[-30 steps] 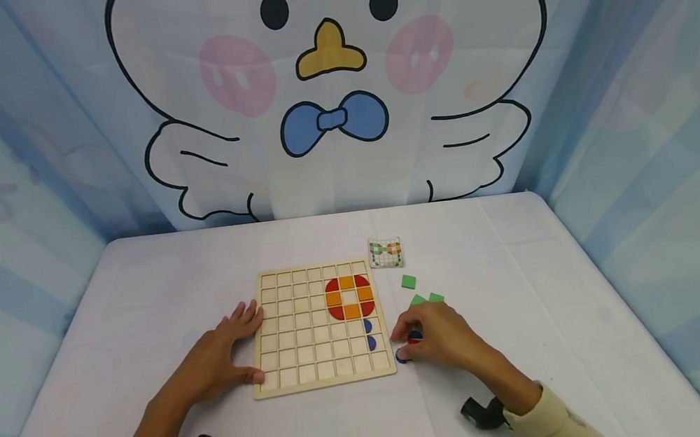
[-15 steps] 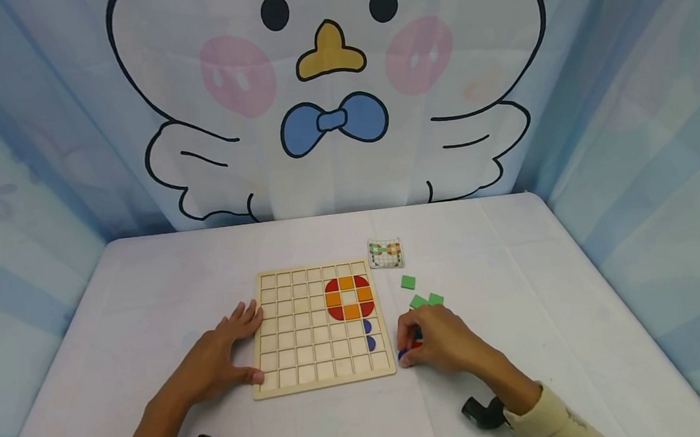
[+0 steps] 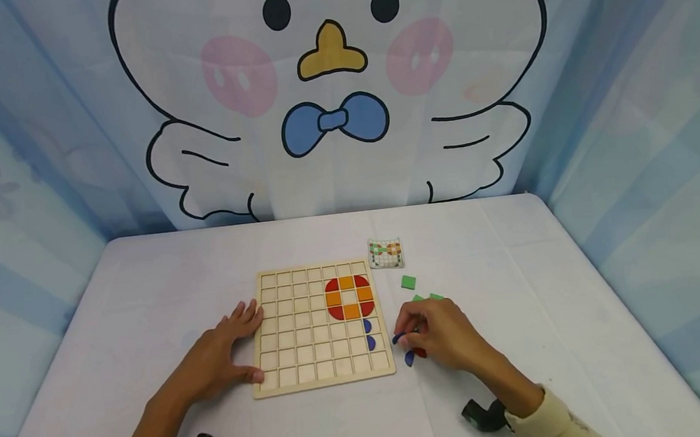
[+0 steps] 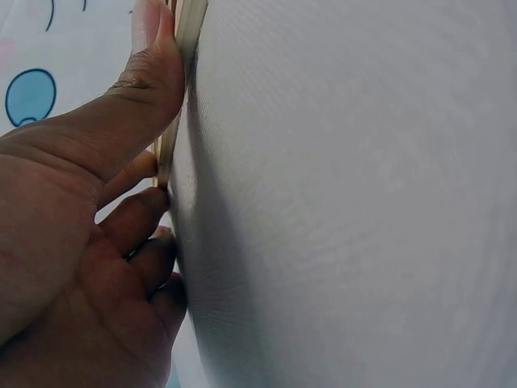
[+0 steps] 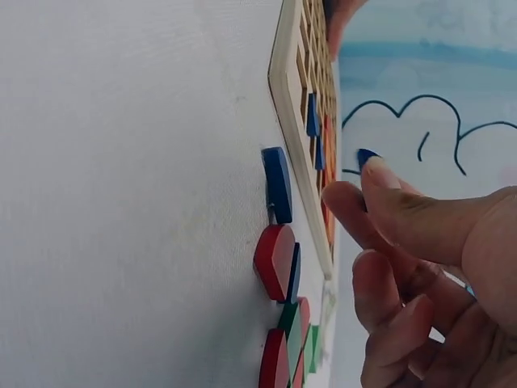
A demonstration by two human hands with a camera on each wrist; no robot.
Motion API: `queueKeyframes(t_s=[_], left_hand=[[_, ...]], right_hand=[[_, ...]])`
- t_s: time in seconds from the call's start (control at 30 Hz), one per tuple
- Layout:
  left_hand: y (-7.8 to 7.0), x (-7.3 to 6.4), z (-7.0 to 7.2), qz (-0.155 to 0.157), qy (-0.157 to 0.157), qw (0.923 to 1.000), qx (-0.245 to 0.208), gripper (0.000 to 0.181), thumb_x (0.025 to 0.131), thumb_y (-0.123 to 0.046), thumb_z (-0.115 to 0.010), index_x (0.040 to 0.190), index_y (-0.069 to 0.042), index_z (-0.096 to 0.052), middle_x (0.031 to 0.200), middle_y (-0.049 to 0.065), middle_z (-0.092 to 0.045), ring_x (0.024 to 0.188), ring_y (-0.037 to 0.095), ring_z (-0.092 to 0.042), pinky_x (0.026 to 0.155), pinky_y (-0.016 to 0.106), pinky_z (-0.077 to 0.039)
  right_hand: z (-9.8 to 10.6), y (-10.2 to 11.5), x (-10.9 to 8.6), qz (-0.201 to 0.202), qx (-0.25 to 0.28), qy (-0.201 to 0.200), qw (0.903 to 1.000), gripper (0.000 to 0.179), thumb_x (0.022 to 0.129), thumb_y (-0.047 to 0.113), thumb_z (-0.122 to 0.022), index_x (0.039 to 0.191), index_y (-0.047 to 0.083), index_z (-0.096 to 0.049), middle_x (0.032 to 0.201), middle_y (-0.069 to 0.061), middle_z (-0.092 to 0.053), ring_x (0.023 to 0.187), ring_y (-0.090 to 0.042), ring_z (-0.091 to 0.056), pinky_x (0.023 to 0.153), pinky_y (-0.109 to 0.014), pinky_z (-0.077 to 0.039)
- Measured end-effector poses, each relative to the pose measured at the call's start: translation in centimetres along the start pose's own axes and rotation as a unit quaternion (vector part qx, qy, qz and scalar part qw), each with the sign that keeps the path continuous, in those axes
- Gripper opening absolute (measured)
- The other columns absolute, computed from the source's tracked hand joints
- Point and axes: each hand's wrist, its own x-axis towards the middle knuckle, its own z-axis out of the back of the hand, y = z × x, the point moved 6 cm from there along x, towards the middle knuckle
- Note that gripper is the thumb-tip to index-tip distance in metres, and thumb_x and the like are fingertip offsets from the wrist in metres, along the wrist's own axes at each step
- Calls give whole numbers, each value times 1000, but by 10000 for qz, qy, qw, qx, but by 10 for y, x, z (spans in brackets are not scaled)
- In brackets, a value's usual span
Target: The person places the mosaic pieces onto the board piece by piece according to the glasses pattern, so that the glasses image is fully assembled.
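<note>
A wooden grid board lies on the white table. My left hand rests along its left edge, fingers spread and thumb at the near corner; the left wrist view shows the fingertips against the board's side. Between thumb and forefinger, my right hand pinches a blue half-round tile just off the board's right edge. Only a tip of that blue tile shows past the thumb in the right wrist view. Below the hand lies another blue tile, beside a red tile.
On the board, red and orange tiles form a ring, with two blue tiles in cells below it. A small pattern card lies past the far right corner. Several green tiles lie to the right of the board.
My right hand has picked up a blue tile from the table and raised it slightly toward the board's right edge. My left hand has stayed in place.
</note>
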Motion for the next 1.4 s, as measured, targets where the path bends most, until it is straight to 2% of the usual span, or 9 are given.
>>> queueKeyframes(t_s=[0.13,0.23,0.47,0.67,0.83,1.07,1.23,1.4], left_hand=[[1,0,0,14,3,10000,-5,115,71,-47,-92,164,-7,-37,174,16,-27,162,46,-23,128,69,-25],[1,0,0,18,3,10000,11,115,71,-48,-92,164,-8,-37,174,17,-28,162,46,-23,127,70,-26],[1,0,-1,18,-1,10000,5,115,71,-46,-93,164,-7,-37,174,17,-27,162,46,-23,128,69,-25],[1,1,-2,39,5,10000,-4,115,72,-45,-93,165,-8,-37,174,16,-27,162,45,-23,128,68,-25],[1,1,-1,44,14,10000,-31,114,72,-44,-93,165,-8,-37,174,16,-27,162,46,-23,128,69,-25],[0,0,1,-4,4,10000,-53,113,73,-44,-93,164,-7,-37,174,17,-27,162,46,-23,128,70,-25],[1,0,0,-11,-7,10000,-64,113,72,-44,-93,164,-7,-37,174,17,-27,162,46,-23,127,70,-25],[2,0,-1,-7,-9,10000,-23,114,72,-45,-93,165,-8,-37,174,16,-27,162,46,-23,127,71,-26]], right_hand=[[0,1,1,-129,80,-185,9997,24,86,13,-89,84,30,-73,76,13,-64,79,-11,-56,75,-28,-43],[-2,3,1,-116,202,-209,9995,23,87,10,-88,90,29,-74,78,7,-60,78,-15,-52,69,-27,-41],[-9,10,2,289,368,-36,9989,22,95,8,-80,107,25,-78,89,9,-64,68,-13,-53,56,-21,-44],[-13,17,2,601,514,81,9968,18,94,9,-80,104,21,-70,89,11,-72,64,-11,-54,54,-21,-45],[-20,24,2,722,553,209,9956,17,93,14,-83,102,24,-71,87,14,-74,68,-8,-57,58,-20,-48],[-34,32,4,899,357,446,9943,16,89,25,-88,90,30,-73,81,18,-66,68,-7,-55,59,-22,-47],[-43,39,7,1059,92,543,9929,17,88,20,-89,88,28,-74,78,19,-63,73,-6,-57,65,-22,-48],[-47,38,9,942,-241,627,9933,19,89,21,-88,82,32,-73,75,21,-61,81,-6,-58,72,-22,-47]])
